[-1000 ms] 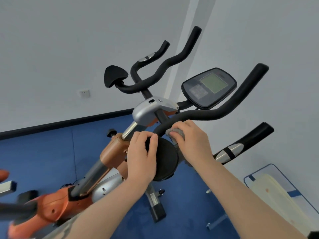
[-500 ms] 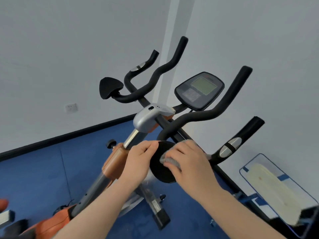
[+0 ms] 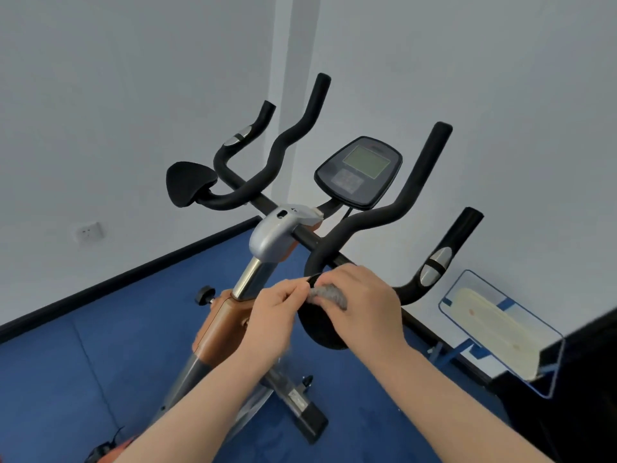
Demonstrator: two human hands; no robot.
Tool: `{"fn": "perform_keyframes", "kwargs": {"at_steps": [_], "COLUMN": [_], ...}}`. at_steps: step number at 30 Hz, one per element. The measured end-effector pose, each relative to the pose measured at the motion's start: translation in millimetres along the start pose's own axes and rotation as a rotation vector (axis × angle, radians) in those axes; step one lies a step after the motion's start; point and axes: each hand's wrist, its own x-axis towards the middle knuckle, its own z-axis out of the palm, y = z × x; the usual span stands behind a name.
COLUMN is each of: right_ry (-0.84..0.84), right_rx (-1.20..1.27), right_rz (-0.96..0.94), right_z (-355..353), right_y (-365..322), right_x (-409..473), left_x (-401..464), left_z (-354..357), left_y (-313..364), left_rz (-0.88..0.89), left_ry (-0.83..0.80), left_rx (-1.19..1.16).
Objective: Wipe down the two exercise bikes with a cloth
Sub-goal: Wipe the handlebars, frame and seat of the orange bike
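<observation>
An orange and grey exercise bike [image 3: 213,329] stands in front of me, with black handlebars [image 3: 394,212] and a console screen [image 3: 359,172]. My right hand [image 3: 360,312] presses a small grey cloth [image 3: 325,294] onto the black round elbow pad [image 3: 320,332] on the right side of the bars. My left hand [image 3: 273,315] pinches the pad's upper left edge and holds it steady. Most of the pad is hidden under my hands. The left elbow pad [image 3: 188,187] is bare.
White walls meet in a corner behind the bike, with a socket [image 3: 88,231] low on the left wall. The floor [image 3: 100,362] is blue. A blue-framed item with a cream panel [image 3: 497,325] leans at the right, beside a black object [image 3: 584,379].
My view has tilted down and shifted, so the bike sits lower in frame. My right hand has slid the cloth from the handlebar base down onto the pad; my left hand stays at its edge.
</observation>
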Motion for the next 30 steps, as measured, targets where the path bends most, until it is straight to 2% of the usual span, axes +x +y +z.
{"fn": "perform_keyframes", "kwargs": {"at_steps": [4,6,9,12,14,15,16,18,19,20,22,23,25,27,30], "right_ry": [-0.289,-0.242,-0.084,-0.212,-0.319,-0.292,-0.189,0.099,0.190,0.205,0.028,-0.105,-0.293,-0.403,-0.441], "right_rx": [-0.037,-0.044,0.028,0.044,0.220,0.326,0.408,0.457,0.458,0.464,0.421,0.340,0.171,0.123,0.106], "right_rz": [-0.344,-0.299,-0.048,-0.199,-0.190,-0.160,-0.120,-0.055,-0.029,-0.009,-0.020,-0.093,-0.369,-0.560,-0.531], "right_z": [-13,-22,-13,-8,-20,-25,-30,-31,-27,-23,-10,-1,15,14,1], "right_y": [15,26,19,21,31,36,38,42,47,51,56,59,62,74,98], "right_x": [-16,0,-1,-22,-11,0,13,43,59,73,93,96,92,101,128], "left_x": [2,3,2,1,-1,-2,-4,-7,-8,-7,-6,-5,-2,-1,-1], "left_z": [-2,-3,1,6,8,12,18,35,46,56,71,76,79,80,81], "left_y": [0,0,-5,-9,-10,-11,-13,-13,-12,-11,-9,-10,-12,-16,-20], "left_rz": [0.019,0.038,0.050,0.080,0.075,0.068,0.056,0.038,0.030,0.021,0.020,0.044,0.094,0.099,0.026], "left_ry": [-0.036,-0.050,0.005,0.049,0.090,0.132,0.186,0.301,0.346,0.388,0.480,0.530,0.607,0.645,0.668], "left_rx": [-0.011,0.000,-0.021,0.010,0.028,0.034,0.041,0.061,0.060,0.053,0.071,0.110,0.176,0.192,0.218]}}
